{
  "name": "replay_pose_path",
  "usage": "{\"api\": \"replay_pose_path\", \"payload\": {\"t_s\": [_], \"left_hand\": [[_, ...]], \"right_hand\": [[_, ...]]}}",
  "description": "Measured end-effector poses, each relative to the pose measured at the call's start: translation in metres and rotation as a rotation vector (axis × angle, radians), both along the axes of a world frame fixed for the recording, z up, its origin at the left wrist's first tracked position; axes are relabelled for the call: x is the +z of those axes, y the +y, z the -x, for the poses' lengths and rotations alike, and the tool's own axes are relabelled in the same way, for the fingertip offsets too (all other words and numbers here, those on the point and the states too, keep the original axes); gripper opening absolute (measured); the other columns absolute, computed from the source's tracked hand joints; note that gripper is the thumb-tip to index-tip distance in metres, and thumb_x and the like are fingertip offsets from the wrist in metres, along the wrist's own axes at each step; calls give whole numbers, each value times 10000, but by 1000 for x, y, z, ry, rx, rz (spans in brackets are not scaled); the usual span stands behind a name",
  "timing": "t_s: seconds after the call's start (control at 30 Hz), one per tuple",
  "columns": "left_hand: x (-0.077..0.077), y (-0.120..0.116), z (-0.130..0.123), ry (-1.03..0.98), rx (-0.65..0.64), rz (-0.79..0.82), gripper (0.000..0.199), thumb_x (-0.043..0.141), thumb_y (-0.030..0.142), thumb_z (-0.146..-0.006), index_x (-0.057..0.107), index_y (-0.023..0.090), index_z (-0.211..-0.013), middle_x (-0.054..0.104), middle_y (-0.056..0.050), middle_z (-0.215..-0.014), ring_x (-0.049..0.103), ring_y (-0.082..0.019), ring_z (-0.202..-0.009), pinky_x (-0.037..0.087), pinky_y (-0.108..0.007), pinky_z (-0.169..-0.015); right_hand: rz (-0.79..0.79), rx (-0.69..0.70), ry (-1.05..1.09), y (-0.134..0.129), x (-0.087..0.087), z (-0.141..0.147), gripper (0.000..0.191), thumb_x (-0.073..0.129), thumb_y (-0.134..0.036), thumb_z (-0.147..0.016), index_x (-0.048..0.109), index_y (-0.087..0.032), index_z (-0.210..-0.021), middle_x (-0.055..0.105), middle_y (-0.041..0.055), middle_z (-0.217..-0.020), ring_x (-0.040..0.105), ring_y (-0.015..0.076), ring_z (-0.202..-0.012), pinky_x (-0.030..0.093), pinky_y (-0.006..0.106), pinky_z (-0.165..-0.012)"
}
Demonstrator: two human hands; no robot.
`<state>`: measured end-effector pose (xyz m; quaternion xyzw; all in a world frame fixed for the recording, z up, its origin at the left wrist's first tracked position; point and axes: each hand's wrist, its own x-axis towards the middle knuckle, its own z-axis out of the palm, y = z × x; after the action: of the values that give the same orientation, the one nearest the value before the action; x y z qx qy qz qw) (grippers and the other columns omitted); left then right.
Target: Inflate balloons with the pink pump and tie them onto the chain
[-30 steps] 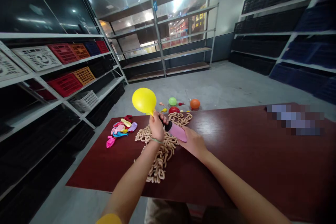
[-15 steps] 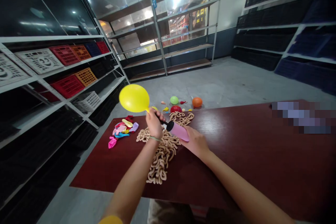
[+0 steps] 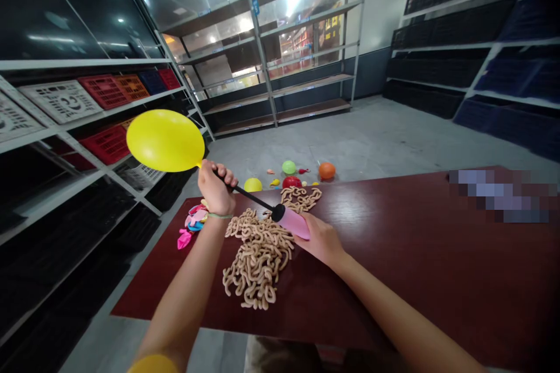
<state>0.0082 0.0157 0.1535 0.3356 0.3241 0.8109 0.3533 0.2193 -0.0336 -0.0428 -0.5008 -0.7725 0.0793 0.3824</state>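
Relative to the earlier frame, the yellow balloon [image 3: 165, 140] is markedly larger and sits higher and further left, its rounded body now out past the tabletop's edge. The left hand [image 3: 217, 189] has moved away from the right hand [image 3: 319, 239], and a thin black rod [image 3: 254, 198] now shows at full length between the left hand and the pink hand pump [image 3: 292, 222].

Hand state: the left fingers [image 3: 227, 182] are together, clamped around the balloon's neck and the far end of the black rod. The right fingers [image 3: 308, 222] are closed against the pink barrel of the pump, holding it near its black end cap.

Position: the pump lies above the dark red tabletop [image 3: 394, 256], its barrel over the near side of a heap of tan looped cord [image 3: 258, 262]. Beneath the left forearm, a pile of uninflated balloons [image 3: 192, 221] lies on the tabletop, partly hidden by the arm.

Beyond the tabletop's far edge are a small yellow balloon [image 3: 252, 185], a red balloon [image 3: 291, 182], a green balloon [image 3: 289, 167] and an orange balloon [image 3: 326, 171]. Metal shelving [image 3: 262, 52] stands along the back, and a pixelated patch [image 3: 503, 195] covers the tabletop's far right corner.
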Motion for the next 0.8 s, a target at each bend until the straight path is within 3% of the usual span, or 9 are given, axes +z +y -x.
{"api": "replay_pose_path", "payload": {"t_s": [0.07,0.2,0.3,0.33,0.4,0.57,0.63,0.7,0.8], "left_hand": [[-14,3,-24,-15,-1,-9,297,555,428,-870,385,217,-750,357,84,-557,317,-47,-368,246,-178,-356],[-69,3,-79,51,-172,108,352,556,494,-873,387,216,-740,400,75,-551,371,-53,-373,306,-179,-370],[-90,1,-88,73,-215,144,379,551,519,-874,387,213,-723,411,71,-546,380,-57,-372,330,-187,-372],[-89,1,-83,71,-216,150,381,551,516,-875,384,212,-717,408,70,-541,381,-59,-371,332,-188,-370],[-72,2,-65,64,-208,147,375,559,496,-875,380,212,-708,396,71,-530,383,-63,-370,325,-188,-365],[5,11,-21,25,-130,18,319,586,446,-873,411,210,-751,387,72,-561,356,-55,-376,277,-175,-361],[19,16,-20,-10,-102,0,322,591,454,-871,415,207,-763,386,71,-574,347,-47,-382,263,-168,-365],[12,22,-30,-30,-79,-3,332,585,466,-873,409,208,-762,375,76,-569,326,-42,-376,250,-165,-361],[-28,25,-58,3,-137,48,351,565,493,-877,400,211,-748,378,78,-553,327,-47,-370,270,-168,-359]], "right_hand": [[17,-35,30,1,0,-2,448,662,-306,-773,540,-212,-1193,696,62,-1037,677,230,-896,494,314,-737],[55,-101,61,1,4,-6,424,651,-312,-780,540,-204,-1174,698,67,-1042,679,242,-909,492,317,-735],[70,-106,37,0,6,-5,432,644,-313,-788,532,-212,-1193,697,61,-1053,679,242,-919,491,311,-733],[68,-93,22,0,6,-4,447,643,-317,-792,526,-215,-1211,695,60,-1064,679,242,-925,491,310,-734],[54,-52,6,-1,5,-2,482,638,-334,-806,507,-221,-1257,690,66,-1096,677,240,-948,495,309,-747],[30,14,57,2,-2,0,506,624,-366,-830,476,-224,-1293,677,77,-1134,670,236,-980,503,322,-790],[45,1,78,3,-3,0,492,630,-366,-823,484,-227,-1271,681,71,-1113,673,237,-958,504,325,-776],[63,-33,88,4,-1,0,471,644,-356,-806,503,-226,-1237,689,66,-1077,678,239,-922,500,319,-745],[84,-93,94,5,3,-1,428,655,-325,-784,529,-223,-1180,701,60,-1031,681,240,-886,484,304,-704]]}}
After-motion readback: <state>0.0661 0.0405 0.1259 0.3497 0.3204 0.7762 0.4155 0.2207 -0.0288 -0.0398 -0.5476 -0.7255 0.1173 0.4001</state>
